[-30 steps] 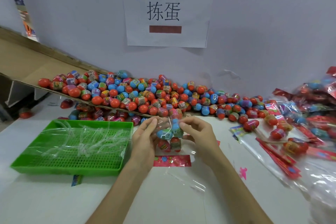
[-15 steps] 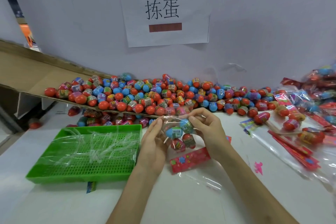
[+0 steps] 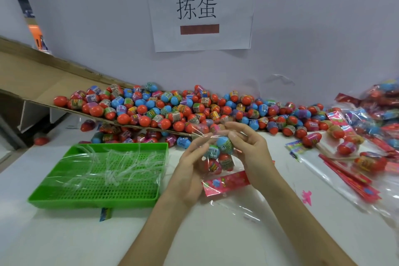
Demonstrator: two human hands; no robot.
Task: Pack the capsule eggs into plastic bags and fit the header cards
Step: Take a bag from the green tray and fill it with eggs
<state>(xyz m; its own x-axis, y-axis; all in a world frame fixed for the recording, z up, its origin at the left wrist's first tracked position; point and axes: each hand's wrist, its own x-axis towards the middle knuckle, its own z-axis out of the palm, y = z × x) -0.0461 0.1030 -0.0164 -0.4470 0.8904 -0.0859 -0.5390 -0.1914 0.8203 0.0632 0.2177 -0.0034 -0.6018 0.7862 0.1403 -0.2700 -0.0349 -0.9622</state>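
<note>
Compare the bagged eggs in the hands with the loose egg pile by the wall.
The held bag contains only a few eggs; the loose pile has a great many. The held bag's eggs sit inside clear plastic; the loose pile is unwrapped. The left hand and right hand grip the held bag above the table; the loose pile rests mostly on the cardboard ramp. Both are red and blue capsule eggs.

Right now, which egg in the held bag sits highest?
The blue egg beside the right hand; the other eggs in the plastic bag sit below it.
</note>
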